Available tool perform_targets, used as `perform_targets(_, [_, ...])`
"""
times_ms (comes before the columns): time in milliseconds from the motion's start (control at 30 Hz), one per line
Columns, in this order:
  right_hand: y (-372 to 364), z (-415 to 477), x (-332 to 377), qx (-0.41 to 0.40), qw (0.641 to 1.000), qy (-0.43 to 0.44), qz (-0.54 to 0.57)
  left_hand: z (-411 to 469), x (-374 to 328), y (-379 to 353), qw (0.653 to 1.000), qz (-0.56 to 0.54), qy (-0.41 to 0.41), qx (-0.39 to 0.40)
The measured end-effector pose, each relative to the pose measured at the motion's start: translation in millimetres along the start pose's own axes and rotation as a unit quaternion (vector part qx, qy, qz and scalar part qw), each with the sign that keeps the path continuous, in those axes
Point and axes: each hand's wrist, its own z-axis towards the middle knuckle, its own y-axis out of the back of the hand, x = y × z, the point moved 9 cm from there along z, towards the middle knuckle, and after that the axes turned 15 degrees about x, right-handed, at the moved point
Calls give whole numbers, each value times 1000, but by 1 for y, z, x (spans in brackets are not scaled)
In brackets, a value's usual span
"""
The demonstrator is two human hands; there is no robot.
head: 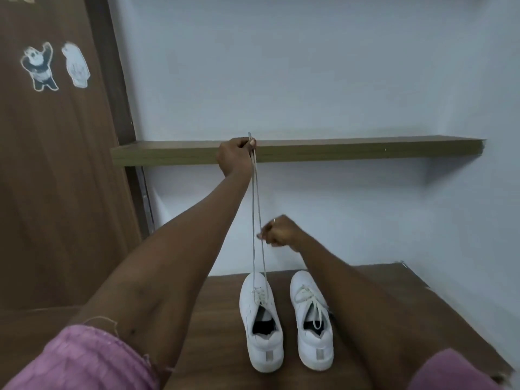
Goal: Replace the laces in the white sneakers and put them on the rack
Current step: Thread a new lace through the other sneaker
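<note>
Left hand [237, 156], raised level with the wall shelf [365, 150], pinches both ends of the lace [255, 175]. Its strands run taut and near-vertical down to the left white sneaker [260, 327] on the worktop [219, 305]. The nearer right hand [280, 233] is curled with its fingertips at the strands; whether it grips them is unclear.

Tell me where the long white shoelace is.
Centre of the head view: the long white shoelace runs up in two strands from the left white sneaker to the raised left hand, before the wooden shelf; the right hand pinches it midway.
</note>
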Motion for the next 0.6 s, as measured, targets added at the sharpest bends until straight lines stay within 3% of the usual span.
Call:
perform_targets(133, [-55, 10, -77, 50, 986, -72, -144, -6, 18, 0, 1000, -17, -5, -16])
perform_targets(267, [-79, 18, -100, 59, 963, -66, -255, -7, 22, -1, 999, -24, -20, -28])
perform_targets(500, [-100, 31, -97, 72, 922, -8, -381, 3, 14, -19, 998, -35, -45, -19])
perform_targets(600, [-117, 28, -88, 108, 875, 68, -467, 8, 16, -30, 998, -42, -41, -6])
